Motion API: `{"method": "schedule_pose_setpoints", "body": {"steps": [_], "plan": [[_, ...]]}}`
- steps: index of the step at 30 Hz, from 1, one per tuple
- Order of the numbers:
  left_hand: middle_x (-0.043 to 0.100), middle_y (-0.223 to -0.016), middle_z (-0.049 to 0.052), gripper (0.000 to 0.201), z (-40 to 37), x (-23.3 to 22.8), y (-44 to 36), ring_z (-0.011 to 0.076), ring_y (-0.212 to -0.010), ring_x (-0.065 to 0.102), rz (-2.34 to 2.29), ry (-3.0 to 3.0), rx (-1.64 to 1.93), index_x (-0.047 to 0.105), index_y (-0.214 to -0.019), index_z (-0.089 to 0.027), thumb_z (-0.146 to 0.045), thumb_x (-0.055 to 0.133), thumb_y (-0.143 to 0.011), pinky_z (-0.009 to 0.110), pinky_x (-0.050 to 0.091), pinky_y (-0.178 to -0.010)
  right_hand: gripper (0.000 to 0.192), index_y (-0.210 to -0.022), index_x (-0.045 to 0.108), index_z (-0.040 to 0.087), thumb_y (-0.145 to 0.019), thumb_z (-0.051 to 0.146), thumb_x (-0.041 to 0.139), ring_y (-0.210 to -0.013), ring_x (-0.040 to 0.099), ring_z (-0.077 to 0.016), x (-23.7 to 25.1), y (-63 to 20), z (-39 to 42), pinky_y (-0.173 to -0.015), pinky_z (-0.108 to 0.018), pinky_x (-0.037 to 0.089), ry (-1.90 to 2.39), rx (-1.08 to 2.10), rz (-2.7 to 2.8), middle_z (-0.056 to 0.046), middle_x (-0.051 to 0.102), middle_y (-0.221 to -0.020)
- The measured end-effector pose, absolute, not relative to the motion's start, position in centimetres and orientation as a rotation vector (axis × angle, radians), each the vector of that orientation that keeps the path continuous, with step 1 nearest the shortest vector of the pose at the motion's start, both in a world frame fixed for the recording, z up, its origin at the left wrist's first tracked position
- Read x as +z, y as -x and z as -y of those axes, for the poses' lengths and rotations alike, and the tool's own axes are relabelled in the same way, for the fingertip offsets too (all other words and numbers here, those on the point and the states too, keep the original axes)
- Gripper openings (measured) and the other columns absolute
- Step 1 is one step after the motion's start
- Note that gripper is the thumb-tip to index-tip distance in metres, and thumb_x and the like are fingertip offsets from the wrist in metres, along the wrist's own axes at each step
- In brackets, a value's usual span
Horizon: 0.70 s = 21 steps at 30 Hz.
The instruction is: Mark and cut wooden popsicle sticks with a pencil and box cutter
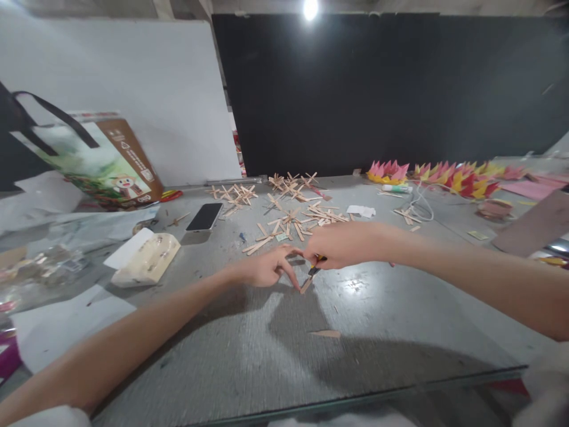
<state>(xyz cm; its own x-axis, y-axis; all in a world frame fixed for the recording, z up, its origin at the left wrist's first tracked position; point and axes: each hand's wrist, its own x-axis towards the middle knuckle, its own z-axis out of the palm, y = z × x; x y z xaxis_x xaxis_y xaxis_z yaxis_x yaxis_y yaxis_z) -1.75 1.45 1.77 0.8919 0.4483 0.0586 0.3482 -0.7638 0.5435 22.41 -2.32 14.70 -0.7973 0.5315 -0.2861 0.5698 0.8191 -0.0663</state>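
Note:
My left hand [265, 268] rests on the grey table [249, 350], its fingertips pinning a small wooden stick [306, 285] flat against the surface. My right hand [345, 244] grips a small yellow-and-black tool [316, 264] whose tip meets that stick. Both hands touch near the table's middle. Just beyond them lie several piles of crossed wooden craft sticks [288, 216]. A loose stick piece [326, 334] lies nearer to me.
A phone [204, 216] and a tissue pack [149, 258] lie at left, behind them a printed carry bag [104, 163]. Folded pink, red and yellow paper shapes [448, 177] line the back right, with a glue stick [395, 188] and a white cable [420, 207].

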Motion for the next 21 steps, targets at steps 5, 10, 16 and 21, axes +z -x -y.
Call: {"method": "schedule_pose_setpoints", "body": {"steps": [5, 10, 16, 21], "plan": [[0.068, -0.142, 0.008, 0.059, -1.1, -0.4, -0.8, 0.0255, -0.133, 0.063, -0.830, -2.529, 0.582, 0.079, -0.119, -0.021, 0.006, 0.044, -0.079, 0.045, 0.049, -0.119, 0.019, -0.073, 0.065, 0.019, -0.087, 0.008, 0.061, -0.056, 0.037, -0.0121, 14.5, -22.4, 2.0, -0.062, -0.034, 0.021, -0.824, -0.181, -2.722, 0.002, 0.053, -0.064], [0.062, -0.154, 0.005, 0.058, -0.9, -0.4, -1.3, 0.0306, -0.153, 0.046, -0.618, -2.835, 0.339, 0.078, -0.121, -0.029, 0.005, 0.049, -0.084, 0.051, 0.035, -0.127, 0.015, -0.076, 0.066, 0.019, -0.087, 0.009, 0.063, -0.057, 0.038, -0.0118, 14.7, -22.3, 2.2, -0.062, -0.034, 0.021, -0.834, -0.184, -2.709, 0.003, 0.055, -0.066], [0.053, -0.163, 0.006, 0.067, -1.4, 1.7, 0.1, 0.0373, -0.162, 0.031, -0.681, -3.046, 0.237, 0.078, -0.129, -0.037, 0.007, 0.051, -0.086, 0.062, 0.030, -0.126, 0.018, -0.072, 0.059, 0.019, -0.084, 0.005, 0.059, -0.059, 0.036, -0.0125, 15.0, -22.2, 2.5, -0.061, -0.034, 0.023, -0.829, -0.213, -2.717, 0.002, 0.052, -0.067], [0.052, -0.162, 0.009, 0.056, -1.8, 3.3, 1.7, 0.0431, -0.162, 0.029, -0.642, -2.951, 0.167, 0.084, -0.123, -0.035, 0.000, 0.065, -0.083, 0.069, 0.027, -0.128, 0.017, -0.072, 0.058, 0.019, -0.084, 0.007, 0.061, -0.058, 0.036, -0.0116, 14.9, -22.3, 2.5, -0.061, -0.033, 0.022, -0.869, -0.208, -2.692, 0.002, 0.051, -0.066]]}}
